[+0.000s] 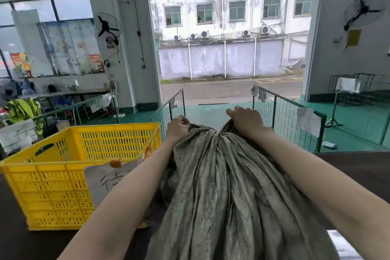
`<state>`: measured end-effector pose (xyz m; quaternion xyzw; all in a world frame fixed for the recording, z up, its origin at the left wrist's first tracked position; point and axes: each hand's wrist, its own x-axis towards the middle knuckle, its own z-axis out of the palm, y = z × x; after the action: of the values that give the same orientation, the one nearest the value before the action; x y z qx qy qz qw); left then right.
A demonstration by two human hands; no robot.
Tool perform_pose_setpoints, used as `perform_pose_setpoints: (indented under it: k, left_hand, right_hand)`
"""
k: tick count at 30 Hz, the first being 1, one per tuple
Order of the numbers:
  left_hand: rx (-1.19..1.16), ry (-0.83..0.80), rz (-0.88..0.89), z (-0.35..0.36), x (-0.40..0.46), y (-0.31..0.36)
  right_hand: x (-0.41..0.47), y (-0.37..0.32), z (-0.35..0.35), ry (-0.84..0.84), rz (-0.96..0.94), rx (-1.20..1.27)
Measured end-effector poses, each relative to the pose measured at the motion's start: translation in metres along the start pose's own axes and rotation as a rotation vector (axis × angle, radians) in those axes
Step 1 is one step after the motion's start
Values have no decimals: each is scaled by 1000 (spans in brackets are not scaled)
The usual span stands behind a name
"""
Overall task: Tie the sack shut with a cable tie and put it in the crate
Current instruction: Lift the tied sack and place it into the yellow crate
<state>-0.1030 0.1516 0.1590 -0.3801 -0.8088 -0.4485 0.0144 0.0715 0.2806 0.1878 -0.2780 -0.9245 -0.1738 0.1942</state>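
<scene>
Head view, looking down the length of both bare forearms: a grey-green woven sack (221, 186) lies on a dark table (358, 167) straight in front of the person, its cloth pulled into long pleats that run away toward a gathered neck at the far end. The left hand (178, 127) is curled closed on the left side of that neck, knuckles up, with cloth bunched under the fingers. The right hand (245, 121) is clamped down over the right side of the neck, its fingers wrapped over a fold of the fabric. Between the two hands the neck narrows to a tight pinch, and I cannot make out a cable tie there; the spot is small and a little soft, so one may be hidden in the folds. To the left of the sack, just beside it, stands a yellow slatted plastic crate (63, 175) on the same table, and a white paper label (103, 181) with handwritten dark strokes hangs on its near wall, partly behind the left forearm. Beyond the table, green wire mesh fencing (280, 110) frames a green floor leading to a wide open doorway, and a black wall fan (108, 25) is mounted on the wall to the left of that opening.
</scene>
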Motion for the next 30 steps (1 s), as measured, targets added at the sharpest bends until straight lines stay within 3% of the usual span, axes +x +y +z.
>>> perform_pose_setpoints:
  k: [5,8,11,15,18,21,28,30]
  left_hand:
    - [64,-56,-49,39,-15,-30]
    - [87,0,-152,57,-25,-61]
    - [322,26,-168,52,-20,-83]
    - [270,-321,-125,28,-25,-68]
    - [122,-573,-127,11,-46,-50]
    - [139,-762,-80,7,-65,-39]
    - [317,-921,-122,5,-72,-68]
    - [354,-897,-104,6,-78,-77]
  right_hand:
    - [-17,-10,26,-199,56,13]
    - [-30,-15,47,-229,75,51]
    - [-29,-19,50,-249,111,247]
    - [-39,-25,48,-447,-42,558]
    - [-62,-29,58,-555,-35,456]
    - [-77,-28,65,-544,-22,441]
    - [-96,-32,65,-461,-108,346]
    - [-101,-34,66,-395,-110,339]
